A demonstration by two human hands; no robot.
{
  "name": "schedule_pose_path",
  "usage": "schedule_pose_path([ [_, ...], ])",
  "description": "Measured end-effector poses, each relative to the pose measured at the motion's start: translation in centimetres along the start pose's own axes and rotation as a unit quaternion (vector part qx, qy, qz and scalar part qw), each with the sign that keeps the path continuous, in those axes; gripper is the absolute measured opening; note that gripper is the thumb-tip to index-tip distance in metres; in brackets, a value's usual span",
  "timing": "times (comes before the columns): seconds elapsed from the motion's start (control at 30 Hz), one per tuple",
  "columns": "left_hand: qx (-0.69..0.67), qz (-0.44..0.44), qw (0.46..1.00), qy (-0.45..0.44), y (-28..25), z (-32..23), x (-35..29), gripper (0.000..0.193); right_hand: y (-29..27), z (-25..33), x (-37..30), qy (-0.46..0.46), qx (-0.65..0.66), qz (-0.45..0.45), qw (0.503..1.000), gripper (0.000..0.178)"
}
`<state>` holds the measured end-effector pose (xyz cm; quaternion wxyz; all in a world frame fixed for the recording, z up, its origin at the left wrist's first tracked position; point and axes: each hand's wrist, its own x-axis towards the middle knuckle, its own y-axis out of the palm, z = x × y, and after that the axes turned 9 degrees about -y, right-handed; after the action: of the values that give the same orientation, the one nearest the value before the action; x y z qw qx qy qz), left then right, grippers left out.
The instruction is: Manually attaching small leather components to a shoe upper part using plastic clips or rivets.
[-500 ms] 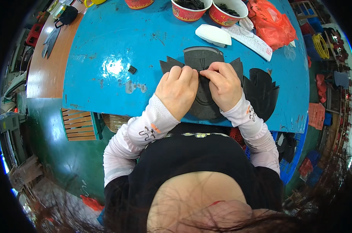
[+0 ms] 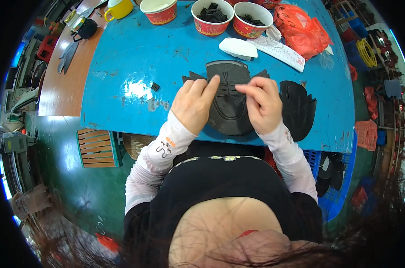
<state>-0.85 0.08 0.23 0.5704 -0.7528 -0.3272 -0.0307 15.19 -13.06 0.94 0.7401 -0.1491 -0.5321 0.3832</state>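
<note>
A dark grey, flat piece with a rounded near end and stitched lines (image 2: 230, 119) lies at the table's near edge. Thin dark strips or cords cross its middle between my hands; their kind is unclear. Over its left side, my left hand (image 2: 194, 105) is closed, index finger pointing up, thumb hidden. My right hand (image 2: 264, 106) hovers over its right side, index finger and thumb pinched together. What either hand grips, if anything, is too small to make out. Pointed dark edges stick out behind both hands. To the right lies another dark cut piece (image 2: 296, 111) with pointed tabs.
Bowls (image 2: 212, 18) of small black pieces stand at the back, near an empty bowl (image 2: 158, 11) and a yellow mug (image 2: 118, 9). A white block (image 2: 238, 48), paper sheet (image 2: 280, 51) and red plastic bag (image 2: 303, 31) lie beyond my hands. One small black piece (image 2: 155, 86) sits left.
My hands have drawn apart from where they met over the middle of the dark piece, uncovering the crossing strips. The whole view has shifted slightly.
</note>
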Motion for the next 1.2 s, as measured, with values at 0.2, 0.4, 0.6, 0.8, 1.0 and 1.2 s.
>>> schedule_pose_path([
  [0.2, -0.075, -0.116, 0.989, -0.056, -0.8, 2.4, -2.1, 0.031, -9.6, 9.3, 4.0, -0.209, 0.105, 0.316, 0.919, 0.03],
  [0.4, -0.08, -0.168, 0.975, -0.119, -0.1, 2.4, -4.3, 0.028, -8.0, 15.9, 3.0, -0.309, -0.243, 0.459, 0.797, 0.043],
  [0.6, -0.098, -0.176, 0.965, -0.166, 0.7, 2.2, -7.8, 0.027, -8.4, 16.0, -1.9, -0.159, -0.449, 0.401, 0.782, 0.028],
  [0.8, -0.169, -0.156, 0.963, -0.143, 1.2, 0.8, -7.7, 0.027, -9.2, 10.6, 0.1, -0.141, -0.112, 0.312, 0.933, 0.039],
  [1.0, -0.219, -0.159, 0.953, -0.134, 1.0, 0.3, -9.0, 0.028, -0.1, 5.8, -4.2, -0.077, -0.149, 0.121, 0.978, 0.041],
  [1.2, -0.266, -0.151, 0.941, -0.145, 1.8, -1.1, -10.1, 0.027, -0.2, 4.2, -3.9, -0.01, -0.08, 0.05, 0.996, 0.01],
])
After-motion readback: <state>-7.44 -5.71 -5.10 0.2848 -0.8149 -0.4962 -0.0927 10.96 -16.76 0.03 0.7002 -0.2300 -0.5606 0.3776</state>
